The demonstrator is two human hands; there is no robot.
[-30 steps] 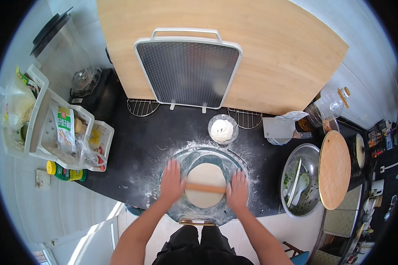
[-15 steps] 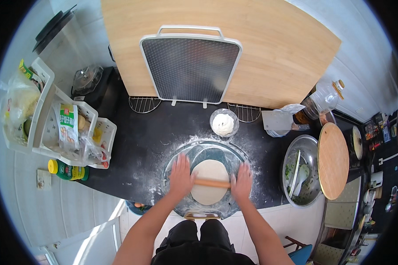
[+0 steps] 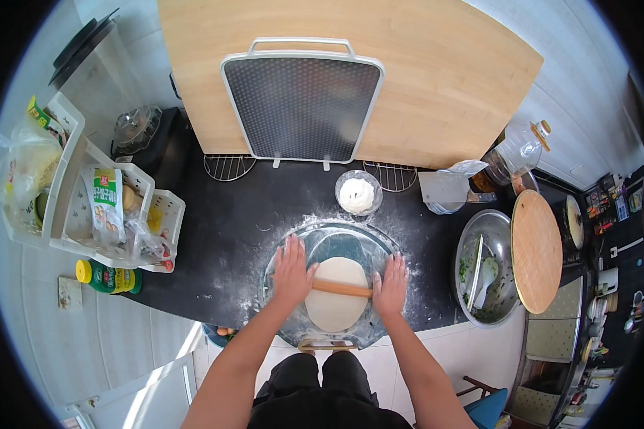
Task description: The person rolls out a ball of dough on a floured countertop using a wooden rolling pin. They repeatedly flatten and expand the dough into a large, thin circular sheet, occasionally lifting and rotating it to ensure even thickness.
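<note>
L hand (image 3: 291,270), seen from the head cam, lies flat over the rolling pin (image 3: 342,288) near its left end, fingers out straight, thumb toward the middle, not wrapped round it. R hand (image 3: 391,284) is at the right end, palm down & spread flat too, fingers pointing to the far side. Pin is wood & lies side to side across the dough (image 3: 334,311), which is flat, pale & roundish. Dough sits on a round blue-green board (image 3: 324,249) w/ flour (image 3: 368,247) smeared on it. Under that is the black counter (image 3: 215,279), w/ more flour spilled about. Just past the blue-green board: small clear bowl (image 3: 378,191) w/ flour in it. Behind that, a dark tray (image 3: 304,107) w/ white rim stands vs. a big wood sheet (image 3: 444,86). On the right, a metal bowl (image 3: 504,232) has green bits (image 3: 465,270) & a pale spoon (image 3: 489,274); a round wood board (image 3: 537,254) is beside it. Far left: white baskets (image 3: 75,225) w/ food bags (image 3: 107,196) etc., green bottle (image 3: 111,277) near them.
</note>
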